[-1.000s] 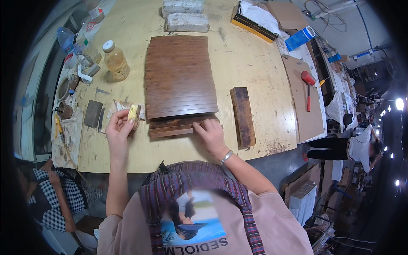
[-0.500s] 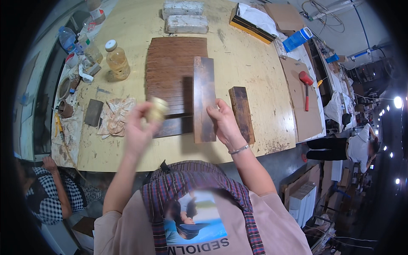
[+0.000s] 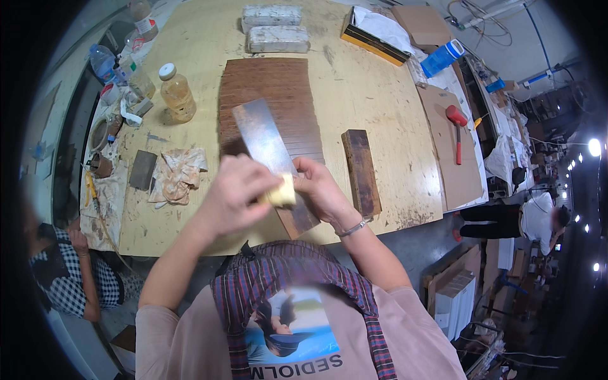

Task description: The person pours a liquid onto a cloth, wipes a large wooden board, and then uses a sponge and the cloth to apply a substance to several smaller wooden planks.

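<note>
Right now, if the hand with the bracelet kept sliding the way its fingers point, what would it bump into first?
The right hand points left, toward the yellowish pad on the wooden strip it holds. It would probably meet that pad first, then the left hand pressing it. Depth is hard to judge from above.

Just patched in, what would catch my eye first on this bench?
The long dark wooden slat raised at centre, gripped by the right hand while the left hand presses a pale yellow pad against it. Behind it lies the brown slatted panel on the workbench; an amber bottle stands to its left.
</note>
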Demonstrator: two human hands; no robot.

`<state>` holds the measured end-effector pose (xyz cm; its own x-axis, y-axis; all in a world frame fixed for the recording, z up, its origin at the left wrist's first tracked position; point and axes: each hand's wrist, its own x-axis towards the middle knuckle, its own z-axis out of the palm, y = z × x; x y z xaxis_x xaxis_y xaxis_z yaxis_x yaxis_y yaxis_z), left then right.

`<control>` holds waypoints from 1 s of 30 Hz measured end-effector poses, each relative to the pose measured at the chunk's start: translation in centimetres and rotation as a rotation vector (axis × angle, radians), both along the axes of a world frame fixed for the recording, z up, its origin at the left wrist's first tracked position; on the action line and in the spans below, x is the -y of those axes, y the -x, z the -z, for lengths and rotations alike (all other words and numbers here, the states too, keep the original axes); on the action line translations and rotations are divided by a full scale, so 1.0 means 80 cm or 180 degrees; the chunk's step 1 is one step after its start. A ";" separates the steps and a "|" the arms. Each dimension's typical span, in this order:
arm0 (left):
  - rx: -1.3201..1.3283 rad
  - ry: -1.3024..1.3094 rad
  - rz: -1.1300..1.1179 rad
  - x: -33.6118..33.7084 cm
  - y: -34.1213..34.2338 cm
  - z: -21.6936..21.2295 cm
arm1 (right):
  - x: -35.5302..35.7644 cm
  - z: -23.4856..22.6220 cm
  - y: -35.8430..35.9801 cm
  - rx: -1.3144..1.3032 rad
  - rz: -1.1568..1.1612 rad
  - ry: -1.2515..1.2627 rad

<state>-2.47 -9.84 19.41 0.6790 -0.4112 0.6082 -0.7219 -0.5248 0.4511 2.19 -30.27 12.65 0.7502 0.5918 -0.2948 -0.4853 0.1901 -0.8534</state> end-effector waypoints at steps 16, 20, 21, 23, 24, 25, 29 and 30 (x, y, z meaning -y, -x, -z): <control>-0.0815 0.1455 -0.1831 -0.091 -0.059 0.030 | 0.003 0.004 0.015 0.1209 -0.0215 0.0664; -0.0597 0.1152 -0.2314 -0.095 -0.052 0.053 | -0.001 0.005 0.006 0.0499 0.0010 0.0639; -0.0354 0.1210 -0.2449 -0.088 -0.049 0.060 | -0.004 0.005 0.000 0.0416 0.0250 0.0337; -0.0289 0.1029 -0.2177 -0.064 -0.032 0.070 | -0.007 0.005 -0.010 0.0082 0.0817 0.0063; -0.0366 0.0896 -0.2022 -0.042 -0.024 0.071 | -0.010 0.004 -0.019 0.0026 0.1000 0.0019; -0.0416 0.0795 -0.1649 -0.020 -0.015 0.068 | -0.014 0.004 -0.026 0.0001 0.1235 -0.0178; -0.0276 0.0289 -0.0482 0.036 0.023 0.064 | -0.021 0.000 -0.043 -0.0190 0.2053 -0.0596; -0.0406 0.0416 -0.0774 0.037 0.028 0.066 | -0.020 -0.001 -0.044 -0.0149 0.2167 -0.0627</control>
<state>-4.73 -12.80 14.12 0.8223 -0.1511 0.5487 -0.5153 -0.6068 0.6051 5.75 -28.64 12.71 0.9615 0.0416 -0.2715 -0.2391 0.6129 -0.7531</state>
